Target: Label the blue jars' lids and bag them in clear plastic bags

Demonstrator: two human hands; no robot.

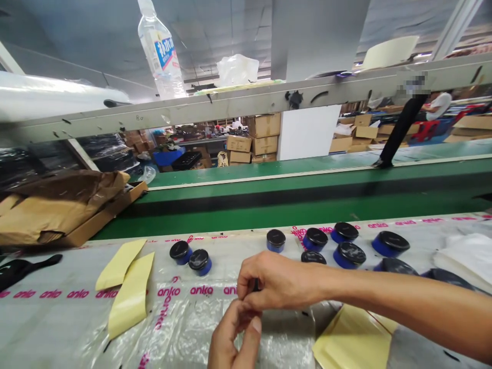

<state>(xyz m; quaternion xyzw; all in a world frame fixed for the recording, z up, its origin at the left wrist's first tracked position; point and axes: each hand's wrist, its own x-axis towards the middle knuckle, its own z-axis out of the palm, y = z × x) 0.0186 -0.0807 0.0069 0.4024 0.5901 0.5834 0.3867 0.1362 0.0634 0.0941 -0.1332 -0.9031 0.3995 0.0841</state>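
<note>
My right hand (274,282) reaches in from the right over the plastic-covered table (200,323), its thumb and fingers pinched together. A small dark patch shows between those fingers, too little to name. Just below, the curled fingers of my left hand (234,338) meet my right fingertips; what they grip, if anything, is hidden. Behind my right hand stand several round blue pieces with glossy black tops, among them one close by (275,240). A pair of these, one in front (200,261), sits to the left. Yellow paper sheets (351,338) lie under my right forearm.
Two yellow paper strips (130,294) lie at left, near a black-handled object (28,269). An open carton (77,205) with brown paper stands behind them. A green conveyor belt (230,202) runs across. Above, a shelf rail (215,105) carries a water bottle (161,51). White material (467,256) lies right.
</note>
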